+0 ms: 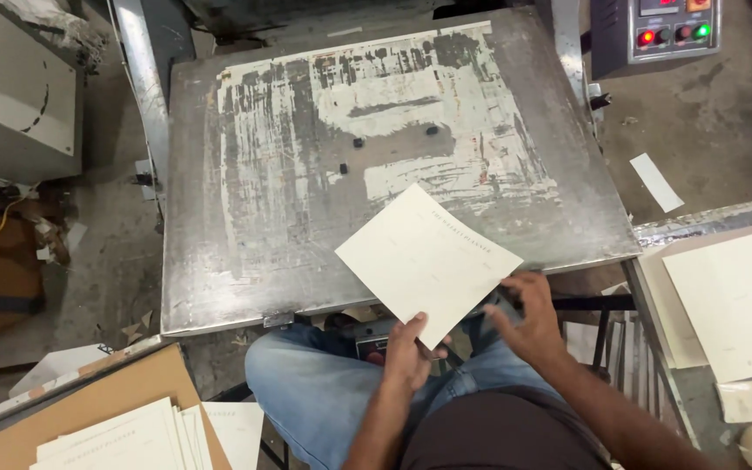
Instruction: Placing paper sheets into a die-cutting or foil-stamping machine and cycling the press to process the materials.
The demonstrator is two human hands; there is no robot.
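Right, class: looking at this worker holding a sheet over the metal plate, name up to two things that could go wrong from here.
1. The left hand pinches the cream sheet by one corner only, so it may bend or land crooked on the worn metal plate.
2. The right hand sits at the plate's front edge, where it might get caught if the machine moves.

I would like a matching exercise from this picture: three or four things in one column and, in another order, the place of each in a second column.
Things:
1. cream sheet
2. metal plate
3. control box
4. paper stack

Places:
A. top right corner, with red and green lights
B. bottom left, on brown cardboard
C. held at its near corner by the left hand, with the right hand at its right edge
D. centre, worn and patched with white

Pairs: 1-C, 2-D, 3-A, 4-B
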